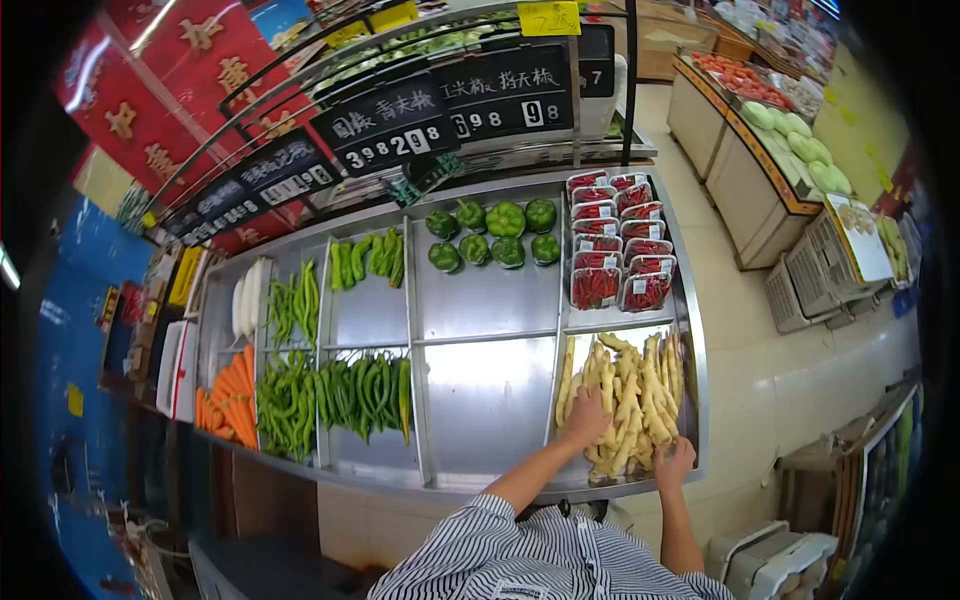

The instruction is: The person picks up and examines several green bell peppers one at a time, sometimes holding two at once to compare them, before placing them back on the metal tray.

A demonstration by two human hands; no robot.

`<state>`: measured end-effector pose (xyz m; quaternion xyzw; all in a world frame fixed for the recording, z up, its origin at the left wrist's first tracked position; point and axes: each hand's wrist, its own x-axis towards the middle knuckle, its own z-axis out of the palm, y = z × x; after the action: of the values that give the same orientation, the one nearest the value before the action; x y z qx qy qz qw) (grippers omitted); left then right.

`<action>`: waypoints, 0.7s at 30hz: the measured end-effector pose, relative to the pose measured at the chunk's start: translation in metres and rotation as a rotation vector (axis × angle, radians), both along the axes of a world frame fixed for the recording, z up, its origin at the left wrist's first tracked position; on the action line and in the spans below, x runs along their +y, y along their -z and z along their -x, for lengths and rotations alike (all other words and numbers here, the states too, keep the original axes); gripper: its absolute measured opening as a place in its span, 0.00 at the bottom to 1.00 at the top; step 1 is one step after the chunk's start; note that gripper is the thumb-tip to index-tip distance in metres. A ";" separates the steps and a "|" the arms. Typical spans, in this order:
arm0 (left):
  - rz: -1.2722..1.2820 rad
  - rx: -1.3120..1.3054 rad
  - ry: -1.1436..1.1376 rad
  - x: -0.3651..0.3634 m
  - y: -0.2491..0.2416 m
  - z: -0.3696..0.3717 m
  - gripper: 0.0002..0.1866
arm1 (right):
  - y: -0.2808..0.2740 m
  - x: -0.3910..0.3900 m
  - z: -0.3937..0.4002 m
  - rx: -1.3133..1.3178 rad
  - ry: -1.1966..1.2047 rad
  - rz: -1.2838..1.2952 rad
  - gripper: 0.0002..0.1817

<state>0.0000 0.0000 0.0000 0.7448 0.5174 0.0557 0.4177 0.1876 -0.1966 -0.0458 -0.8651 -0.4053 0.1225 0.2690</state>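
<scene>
Pale ginger roots [628, 400] lie in a loose pile in the front right compartment of the metal display tray [490, 480]. My left hand [588, 416] rests on the left part of the pile, its fingers bent over the ginger. At the pile's lower right edge, my right hand [674, 462] touches the ends of some roots. The fingertips of both hands are partly hidden among the roots, so any grip is unclear. Behind the ginger stand packs of red chillies [597, 288].
Green bell peppers [505, 220], long green peppers [365, 392], carrots [232, 400] and white radishes [250, 300] occupy other compartments. Price boards [380, 125] hang from a rack at the back. Crates [820, 270] stand on the floor at right.
</scene>
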 end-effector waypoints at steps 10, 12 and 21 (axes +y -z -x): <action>-0.278 0.301 0.293 0.281 -0.048 0.092 0.27 | 0.031 0.001 0.078 -0.324 0.245 0.174 0.25; -0.526 0.328 0.219 0.345 -0.054 0.099 0.32 | 0.032 0.001 0.079 -0.328 0.259 0.165 0.24; -0.516 0.651 0.057 0.447 -0.055 0.052 0.43 | 0.024 0.011 0.077 -0.292 0.319 0.182 0.18</action>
<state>-0.0520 0.4469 0.0551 0.8177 0.5708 -0.0663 0.0333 0.1102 -0.1853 -0.0698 -0.9474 -0.2853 -0.0121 0.1444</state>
